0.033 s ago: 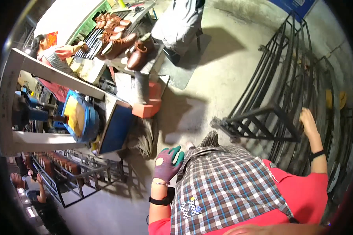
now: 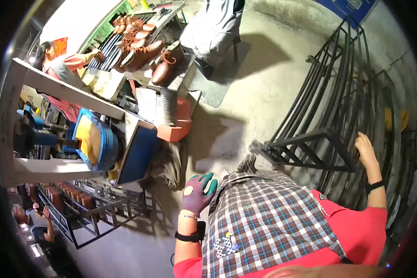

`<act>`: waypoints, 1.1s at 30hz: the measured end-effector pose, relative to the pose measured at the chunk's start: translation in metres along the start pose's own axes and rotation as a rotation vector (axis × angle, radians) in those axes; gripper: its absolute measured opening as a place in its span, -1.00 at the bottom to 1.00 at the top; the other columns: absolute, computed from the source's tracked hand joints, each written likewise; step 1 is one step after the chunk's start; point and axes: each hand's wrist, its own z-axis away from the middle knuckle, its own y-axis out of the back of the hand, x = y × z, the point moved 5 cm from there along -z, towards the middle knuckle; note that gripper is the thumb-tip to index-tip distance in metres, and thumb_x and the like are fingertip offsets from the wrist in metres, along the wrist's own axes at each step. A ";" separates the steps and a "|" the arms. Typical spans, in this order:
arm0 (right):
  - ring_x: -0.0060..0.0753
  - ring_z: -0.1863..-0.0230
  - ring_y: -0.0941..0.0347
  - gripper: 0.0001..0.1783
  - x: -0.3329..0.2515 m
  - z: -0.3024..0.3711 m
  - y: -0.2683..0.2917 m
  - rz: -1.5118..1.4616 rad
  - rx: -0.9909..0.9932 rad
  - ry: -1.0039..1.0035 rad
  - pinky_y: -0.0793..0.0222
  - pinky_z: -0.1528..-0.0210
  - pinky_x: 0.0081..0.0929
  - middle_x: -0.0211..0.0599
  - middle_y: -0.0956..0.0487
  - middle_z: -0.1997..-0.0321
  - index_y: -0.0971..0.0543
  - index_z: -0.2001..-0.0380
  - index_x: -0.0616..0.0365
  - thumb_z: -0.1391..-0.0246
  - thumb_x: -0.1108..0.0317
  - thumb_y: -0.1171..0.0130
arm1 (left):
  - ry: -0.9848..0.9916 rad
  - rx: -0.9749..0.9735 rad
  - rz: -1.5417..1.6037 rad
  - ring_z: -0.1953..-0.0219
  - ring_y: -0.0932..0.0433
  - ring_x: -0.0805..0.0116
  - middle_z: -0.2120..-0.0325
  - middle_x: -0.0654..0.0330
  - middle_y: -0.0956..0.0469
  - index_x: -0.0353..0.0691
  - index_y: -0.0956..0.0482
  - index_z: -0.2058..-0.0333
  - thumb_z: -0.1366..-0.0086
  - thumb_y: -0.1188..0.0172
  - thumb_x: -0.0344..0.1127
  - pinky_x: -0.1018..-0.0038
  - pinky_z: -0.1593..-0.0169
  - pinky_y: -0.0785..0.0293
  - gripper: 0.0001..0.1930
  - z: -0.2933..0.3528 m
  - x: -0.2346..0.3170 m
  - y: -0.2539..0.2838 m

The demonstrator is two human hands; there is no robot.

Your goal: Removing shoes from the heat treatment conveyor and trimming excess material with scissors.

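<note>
My left hand point(image 2: 198, 193) wears a purple work glove with green fingertips. It hangs beside the plaid apron point(image 2: 268, 213), its fingers bent and apart, with nothing seen in them. My right hand point(image 2: 367, 150) is bare and held out to the right, close to the end of a black metal rack point(image 2: 310, 150). Its fingers look loosely bent with nothing visible in them; whether they touch the rack I cannot tell.
Left stands a machine with a blue tub point(image 2: 109, 146) and a yellow pad point(image 2: 89, 138). Brown shoes point(image 2: 164, 69) sit on the bench beyond, near a seated person point(image 2: 213, 32). Another person point(image 2: 62, 69) works far left. A shoe rack point(image 2: 92, 208) stands lower left, by a further person point(image 2: 39, 220).
The view has shifted slightly, so the rack and my right hand sit a little lower in it. My left hand has hardly moved.
</note>
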 end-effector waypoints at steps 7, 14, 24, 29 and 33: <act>-0.36 0.41 -0.50 -0.52 0.071 0.026 -0.002 -0.714 -0.115 -0.979 -0.42 0.44 -0.40 -0.12 -0.57 0.21 -0.29 -0.22 0.11 -0.27 0.22 0.10 | 0.083 -0.103 -0.104 0.20 -0.54 -0.02 0.28 0.01 -0.60 -0.20 -0.58 0.13 -0.21 -0.20 -0.13 0.23 0.13 -0.47 -0.67 0.026 -0.027 0.009; -0.23 0.16 -0.53 -0.30 0.128 0.169 -0.048 -0.695 -0.182 -1.610 -0.51 0.43 -0.38 -0.06 -0.48 -0.12 -0.08 -0.37 0.08 -0.28 0.00 0.10 | 0.324 -0.201 0.157 0.07 -0.52 -0.01 0.13 -0.01 -0.57 -0.15 -0.53 0.01 -0.26 -0.14 -0.01 0.25 0.00 -0.45 -0.57 0.063 -0.023 -0.015; -0.35 0.55 -0.43 -0.51 0.189 0.086 -0.058 -0.640 0.028 -1.394 -0.29 0.53 -0.37 -0.29 -0.57 0.48 -0.60 0.39 0.19 -0.16 -0.08 -0.07 | 0.037 0.467 -0.088 0.05 -0.44 -0.09 0.10 -0.07 -0.49 -0.30 -0.44 -0.04 -0.13 -0.27 -0.30 0.10 -0.09 -0.32 -0.52 -0.091 0.009 0.081; -0.28 0.49 -0.45 -0.56 0.258 -0.083 -0.069 -0.543 -0.125 -1.098 -0.33 0.47 -0.32 -0.23 -0.58 0.43 -0.59 0.37 0.19 -0.15 -0.02 -0.08 | 0.325 0.571 -0.177 -0.13 -0.31 -0.12 -0.06 -0.11 -0.38 -0.32 -0.37 -0.10 -0.15 -0.25 -0.17 0.01 -0.25 -0.12 -0.42 -0.175 -0.023 0.045; -0.23 0.45 -0.48 -0.61 0.304 -0.243 -0.052 -0.415 -0.245 -0.778 -0.36 0.43 -0.28 -0.18 -0.58 0.40 -0.58 0.36 0.18 -0.14 0.02 -0.08 | 0.413 0.505 -0.247 -0.13 -0.31 -0.07 -0.03 -0.08 -0.41 -0.31 -0.44 -0.04 -0.16 -0.21 -0.11 -0.05 -0.28 -0.06 -0.47 -0.204 -0.028 0.034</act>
